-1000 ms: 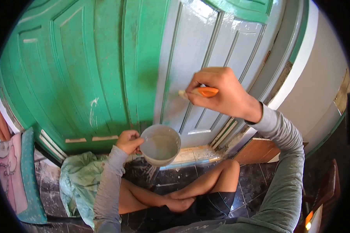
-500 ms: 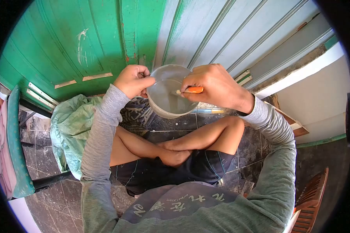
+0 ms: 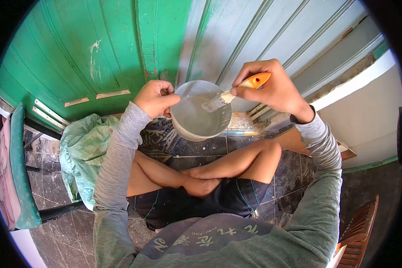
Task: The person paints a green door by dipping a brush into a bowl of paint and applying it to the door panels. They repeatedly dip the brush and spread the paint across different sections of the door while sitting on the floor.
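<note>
My left hand [image 3: 156, 98] grips the rim of a translucent plastic bucket [image 3: 201, 132], fingers closed on its left side. Greyish-white liquid lies inside the bucket. In my right hand [image 3: 272, 87] is a paintbrush [image 3: 256, 81] with an orange-tipped handle, held between thumb and fingers. The brush's wet, pale bristles hang over the inside of the bucket near its right rim. Ahead stands a panelled door, its left part green [image 3: 94, 49] and its right part coated pale grey [image 3: 250, 40].
My crossed legs [image 3: 201, 174] are below the bucket on dark, paint-spotted tiles [image 3: 290, 196]. A crumpled green sheet [image 3: 85, 147] lies at left beside a teal-edged padded chair [image 3: 24, 165]. A brown slatted wooden chair [image 3: 359, 228] stands at lower right.
My right hand has risen and moved right, lifting the paintbrush from deeper in the bucket to its right rim. The brush has turned, showing its bristles and handle. The left hand keeps its grip.
</note>
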Tool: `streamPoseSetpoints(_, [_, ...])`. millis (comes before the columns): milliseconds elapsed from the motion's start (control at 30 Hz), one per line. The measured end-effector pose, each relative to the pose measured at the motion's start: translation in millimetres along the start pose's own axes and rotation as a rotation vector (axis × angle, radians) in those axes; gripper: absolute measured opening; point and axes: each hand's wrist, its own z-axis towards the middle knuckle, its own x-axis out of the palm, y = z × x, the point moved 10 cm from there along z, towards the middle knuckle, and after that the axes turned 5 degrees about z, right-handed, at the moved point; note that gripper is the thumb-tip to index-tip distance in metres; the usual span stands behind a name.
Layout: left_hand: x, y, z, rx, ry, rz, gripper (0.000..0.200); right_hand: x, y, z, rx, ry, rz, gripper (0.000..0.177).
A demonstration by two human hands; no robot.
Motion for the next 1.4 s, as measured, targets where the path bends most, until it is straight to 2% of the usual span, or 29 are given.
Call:
streamPoseSetpoints(100, [-5, 3, 6, 0.031, 0.007, 0.031, 0.014, -17, -13, -9, 0.123, -0.067, 0.083, 0.013])
streamPoseSetpoints(267, [-9, -2, 8, 0.06, -0.041, -0.008, 0.016, -36, -28, -28, 0.105, -0.221, 0.107, 0.01])
streamPoseSetpoints(433, [-10, -9, 12, 0.047, -0.039, 0.071, 0.015, -41, -13, -34, 0.072, -0.242, -0.08, 0.013])
streamPoseSetpoints(533, [-9, -16, 11, 0.095, -0.033, 0.036, 0.015, -40, -10, -34, 0.011, -0.269, -0.033, 0.012])
streamPoseSetpoints(567, [-10, -16, 12, 0.095, -0.041, 0.081, 0.015, -39, -6, -34, -0.038, -0.275, -0.108, 0.012])
streamPoseSetpoints(767, [-7, -18, 11, 0.071, -0.034, 0.056, 0.014, -35, -2, -36, -0.008, -0.241, -0.102, 0.012])
streamPoseSetpoints(967, [-6, -18, 13, 0.079, -0.039, 0.086, 0.014, -35, 4, -37, -0.085, -0.302, -0.28, 0.013])
streamPoseSetpoints(1067, [-7, -17, 13, 0.076, -0.046, 0.1, 0.015, -38, 3, -36, -0.043, -0.312, -0.141, 0.013])
streamPoseSetpoints(1267, [-9, -18, 13, 0.095, -0.04, 0.087, 0.015, -42, 5, -36, -0.045, -0.34, -0.186, 0.015])
streamPoseSetpoints(1400, [-10, -21, 12, 0.092, -0.058, 0.114, 0.015, -46, 2, -37, -0.027, -0.368, -0.106, 0.013])
